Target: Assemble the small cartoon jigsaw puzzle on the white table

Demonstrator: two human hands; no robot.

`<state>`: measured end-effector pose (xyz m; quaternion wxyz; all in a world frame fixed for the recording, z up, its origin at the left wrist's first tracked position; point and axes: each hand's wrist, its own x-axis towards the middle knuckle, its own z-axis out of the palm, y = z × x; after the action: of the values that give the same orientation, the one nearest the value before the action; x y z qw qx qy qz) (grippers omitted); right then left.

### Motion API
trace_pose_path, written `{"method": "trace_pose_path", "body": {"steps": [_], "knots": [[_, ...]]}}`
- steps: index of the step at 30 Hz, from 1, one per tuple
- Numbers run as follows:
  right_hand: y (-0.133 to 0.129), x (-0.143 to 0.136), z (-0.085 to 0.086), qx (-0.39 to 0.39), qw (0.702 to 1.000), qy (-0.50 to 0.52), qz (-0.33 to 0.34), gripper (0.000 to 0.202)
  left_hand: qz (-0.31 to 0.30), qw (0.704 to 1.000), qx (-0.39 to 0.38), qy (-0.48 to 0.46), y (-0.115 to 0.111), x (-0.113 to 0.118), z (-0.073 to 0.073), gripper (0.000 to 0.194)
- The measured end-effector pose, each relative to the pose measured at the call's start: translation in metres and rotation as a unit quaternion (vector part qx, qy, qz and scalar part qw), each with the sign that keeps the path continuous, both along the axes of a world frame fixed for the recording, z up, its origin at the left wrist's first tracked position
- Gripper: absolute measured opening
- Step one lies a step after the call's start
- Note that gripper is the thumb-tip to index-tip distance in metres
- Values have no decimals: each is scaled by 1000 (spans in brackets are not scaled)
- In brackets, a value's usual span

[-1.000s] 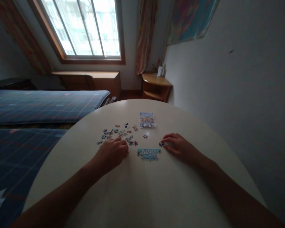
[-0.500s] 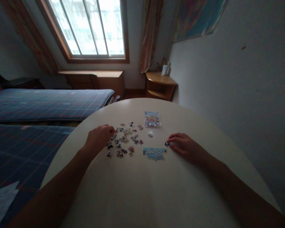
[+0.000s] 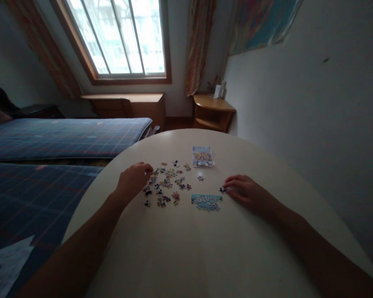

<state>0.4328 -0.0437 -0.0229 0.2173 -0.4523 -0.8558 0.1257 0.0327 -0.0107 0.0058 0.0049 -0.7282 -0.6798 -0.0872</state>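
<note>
On the round cream table (image 3: pixel 186 248), my left hand (image 3: pixel 134 181) rests at the left edge of a loose spread of puzzle pieces (image 3: pixel 166 183). Its fingers are curled, and whatever they may hold is hidden. My right hand (image 3: pixel 243 190) has its fingertips on a small dark blue puzzle piece (image 3: pixel 223 190). That piece lies just right of the joined light blue section with lettering (image 3: pixel 207 202), apart from it. One single piece (image 3: pixel 200 178) sits above the joined section, below the printed picture packet (image 3: pixel 203 157).
Beds with blue plaid covers (image 3: pixel 68 136) stand left of the table. Papers (image 3: pixel 10 263) lie at the lower left. Beyond the table are a desk (image 3: pixel 124 98) under the window and a wooden corner shelf (image 3: pixel 214 103). A white wall runs along the right.
The whole view has shifted slightly, so the table and things on it appear a little further right. Both hands keep nearly the same places beside the pieces.
</note>
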Motion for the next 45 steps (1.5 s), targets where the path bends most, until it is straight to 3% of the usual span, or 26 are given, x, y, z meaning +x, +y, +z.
{"method": "trace_pose_path", "body": {"steps": [5,13,21,32,45], "knots": [[-1,0,1,-3,1000,4,-3,22,52,998,25,10,1,-5,1,24],[0,0,-1,0,1000,2,-5,23,63,998,17,-12,8,-16,-7,28],[0,0,2,-4,1000,-1,-5,23,30,998,-11,-48,13,-18,-11,24],[3,4,-1,-16,1000,9,-4,24,86,994,-29,-58,13,-21,-5,25],[-2,6,0,-16,1000,13,-14,25,21,996,-56,-67,12,-22,-5,25]]}}
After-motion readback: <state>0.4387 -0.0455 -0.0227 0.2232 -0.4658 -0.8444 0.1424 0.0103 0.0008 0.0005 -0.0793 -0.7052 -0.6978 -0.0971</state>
